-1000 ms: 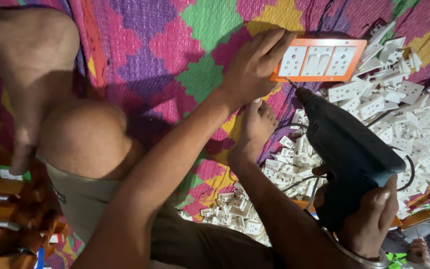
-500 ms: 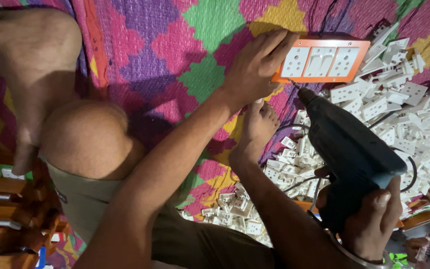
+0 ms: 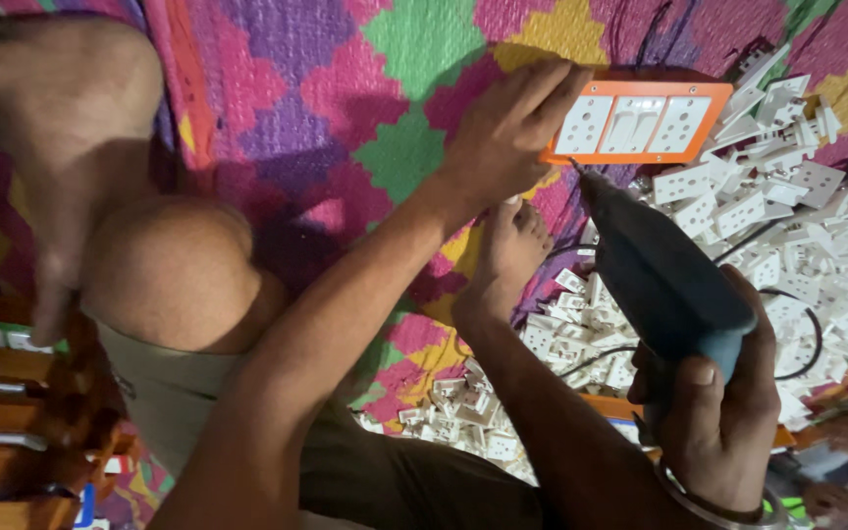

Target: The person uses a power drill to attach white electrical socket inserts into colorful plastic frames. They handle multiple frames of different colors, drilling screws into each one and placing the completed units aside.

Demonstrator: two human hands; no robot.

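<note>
A: Start at the grips. What has each hand got?

B: The left hand (image 3: 503, 132), upper middle of the frame, is closed on the left end of the panel (image 3: 640, 123) — fingers over the top edge, thumb side under. The right hand (image 3: 723, 412), lower right, is wrapped fully round the handle of the drill (image 3: 664, 280).

A: Why hold the panel by its end?

B: As I read it, that keeps the face clear and steadies the corner. The drill's tip sits right at the lower left corner of the panel, just beside the left hand's fingers, so the hand braces where the tool presses.

A: And the drill slants?

B: Yes, it runs from lower right up to that corner — the body tilted, nose pointing up and left.

A: Describe the panel.

B: An orange rectangular frame with three white insets in a row; the outer two have socket holes, the middle looks like switches. It lies in the upper right of the frame, at the edge of the heap.

A: Around it?

B: A heap of white parts (image 3: 787, 216) fills the right side, with a dark cable (image 3: 807, 339) looping through. Everything rests on a patterned mat (image 3: 345, 88). A bare knee (image 3: 174, 270) is at middle left, a foot (image 3: 512, 245) just below the left hand, wooden slats (image 3: 12, 432) at lower left.
</note>
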